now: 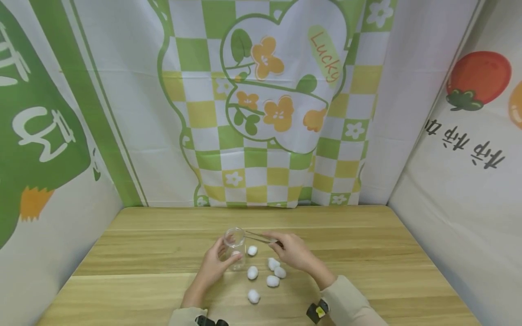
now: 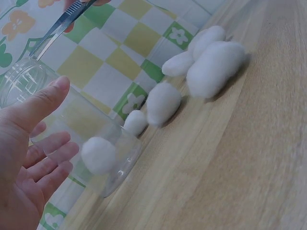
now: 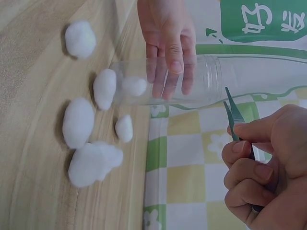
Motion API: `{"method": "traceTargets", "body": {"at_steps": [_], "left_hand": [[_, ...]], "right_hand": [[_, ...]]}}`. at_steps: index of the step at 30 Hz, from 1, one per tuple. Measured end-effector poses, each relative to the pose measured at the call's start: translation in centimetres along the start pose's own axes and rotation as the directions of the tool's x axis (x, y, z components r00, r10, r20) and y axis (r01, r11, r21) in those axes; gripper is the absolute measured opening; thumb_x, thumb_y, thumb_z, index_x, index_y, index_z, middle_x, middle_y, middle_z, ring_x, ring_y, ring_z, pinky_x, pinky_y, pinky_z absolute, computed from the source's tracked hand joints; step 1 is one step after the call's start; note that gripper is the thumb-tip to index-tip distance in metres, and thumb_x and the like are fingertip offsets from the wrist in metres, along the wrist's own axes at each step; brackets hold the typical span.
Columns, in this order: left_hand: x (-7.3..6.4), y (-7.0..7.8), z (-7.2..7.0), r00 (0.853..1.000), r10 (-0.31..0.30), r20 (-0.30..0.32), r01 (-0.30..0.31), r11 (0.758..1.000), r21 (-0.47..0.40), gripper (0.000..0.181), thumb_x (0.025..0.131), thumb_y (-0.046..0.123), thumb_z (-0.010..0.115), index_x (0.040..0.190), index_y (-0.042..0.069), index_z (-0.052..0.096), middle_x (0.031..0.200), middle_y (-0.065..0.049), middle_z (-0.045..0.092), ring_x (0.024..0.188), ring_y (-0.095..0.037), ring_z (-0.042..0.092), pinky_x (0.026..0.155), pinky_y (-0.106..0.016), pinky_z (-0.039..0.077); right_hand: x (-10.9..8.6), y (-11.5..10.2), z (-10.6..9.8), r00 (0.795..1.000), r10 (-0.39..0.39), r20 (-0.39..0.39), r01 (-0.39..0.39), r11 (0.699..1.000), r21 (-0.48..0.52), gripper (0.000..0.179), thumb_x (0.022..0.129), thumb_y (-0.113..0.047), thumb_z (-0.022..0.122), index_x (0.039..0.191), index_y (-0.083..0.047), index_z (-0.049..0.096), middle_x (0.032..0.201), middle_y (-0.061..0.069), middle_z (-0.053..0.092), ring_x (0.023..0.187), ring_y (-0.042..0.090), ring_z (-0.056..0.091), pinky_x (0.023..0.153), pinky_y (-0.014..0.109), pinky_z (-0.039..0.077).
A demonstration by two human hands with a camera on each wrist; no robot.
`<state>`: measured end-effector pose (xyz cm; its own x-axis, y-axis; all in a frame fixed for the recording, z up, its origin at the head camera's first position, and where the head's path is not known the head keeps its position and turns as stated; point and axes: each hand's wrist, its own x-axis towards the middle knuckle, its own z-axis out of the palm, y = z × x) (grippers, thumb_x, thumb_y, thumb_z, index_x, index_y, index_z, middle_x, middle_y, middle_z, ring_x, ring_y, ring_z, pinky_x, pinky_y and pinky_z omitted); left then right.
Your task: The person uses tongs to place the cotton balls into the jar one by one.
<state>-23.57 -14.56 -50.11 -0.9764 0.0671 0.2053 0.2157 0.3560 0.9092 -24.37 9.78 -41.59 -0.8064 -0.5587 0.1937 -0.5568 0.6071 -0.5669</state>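
My left hand (image 1: 217, 265) grips a clear jar (image 2: 81, 112) that stands upright on the table, its thumb on the near side and its fingers behind. Through the jar's wall one cotton ball (image 3: 135, 86) shows near the bottom. Silver tweezers (image 3: 234, 115) are pinched in my right hand (image 1: 291, 250), to the right of the jar. Their tips stand slightly apart by the jar's mouth, with nothing between them. Several loose cotton balls (image 1: 252, 272) lie on the table, right of the jar and between the two forearms.
The wooden table (image 1: 163, 244) runs back to a checked green and yellow curtain (image 1: 254, 158). Printed cloth walls (image 1: 448, 194) close in the left and right sides. Each wrist carries a black strap-on device (image 1: 317, 311).
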Motion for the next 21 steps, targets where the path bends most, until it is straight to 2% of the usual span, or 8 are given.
{"method": "traceTargets", "body": {"at_steps": [10,21], "left_hand": [[0.1,0.3,0.0,0.999,-0.033,-0.001,0.033,0.999,0.009,0.075,0.082,0.028,0.075,0.143,0.002,0.039,0.143,-0.024,0.049,0.131,-0.042,0.05,0.113,-0.051,0.042],[0.2,0.2,0.0,1.0,-0.022,-0.007,0.023,1.0,0.014,0.074,0.082,0.026,0.075,0.142,0.001,0.04,0.142,-0.025,0.05,0.131,-0.042,0.051,0.113,-0.052,0.041]], "right_hand": [[-0.2,0.5,0.1,1.0,0.024,-0.007,-0.025,1.0,-0.014,0.035,0.097,-0.01,0.054,0.132,-0.01,0.058,0.062,-0.005,0.048,0.053,-0.001,0.035,0.049,0.013,0.034],[-0.2,1.3,0.7,0.999,0.044,0.004,-0.044,0.999,-0.019,0.035,0.097,-0.008,0.053,0.132,-0.01,0.059,0.06,-0.006,0.043,0.051,0.0,0.033,0.047,0.013,0.032]]}}
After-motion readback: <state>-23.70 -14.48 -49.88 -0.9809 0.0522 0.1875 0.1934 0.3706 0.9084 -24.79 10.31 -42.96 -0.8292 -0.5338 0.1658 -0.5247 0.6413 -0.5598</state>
